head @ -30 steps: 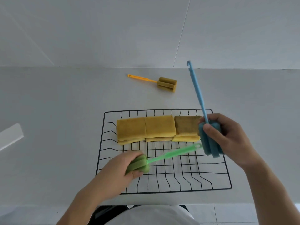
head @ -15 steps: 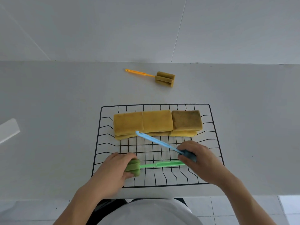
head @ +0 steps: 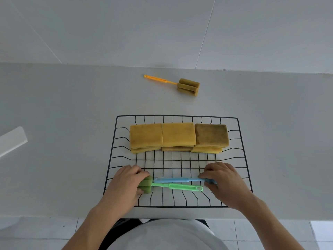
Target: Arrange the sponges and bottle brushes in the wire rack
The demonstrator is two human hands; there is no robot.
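Observation:
A black wire rack [head: 242,141] lies on the grey counter. Yellow sponges [head: 178,136] fill its far row in low stacks; the right one has a brownish top. At the near side, a green bottle brush [head: 173,186] lies across the rack, its sponge head in my left hand [head: 126,183]. Just behind it, parallel, lies a blue bottle brush [head: 177,180], its head under my right hand [head: 225,181]. A yellow-orange bottle brush [head: 187,86] lies on the counter beyond the rack.
A white flat object [head: 12,139] juts in at the left edge of the counter. The counter's near edge runs just below the rack, with tiled floor beneath. A wall rises behind the counter.
My right hand has swung the blue brush from upright down to flat in the rack beside the green one. My left hand has lowered the green brush onto the rack's near side.

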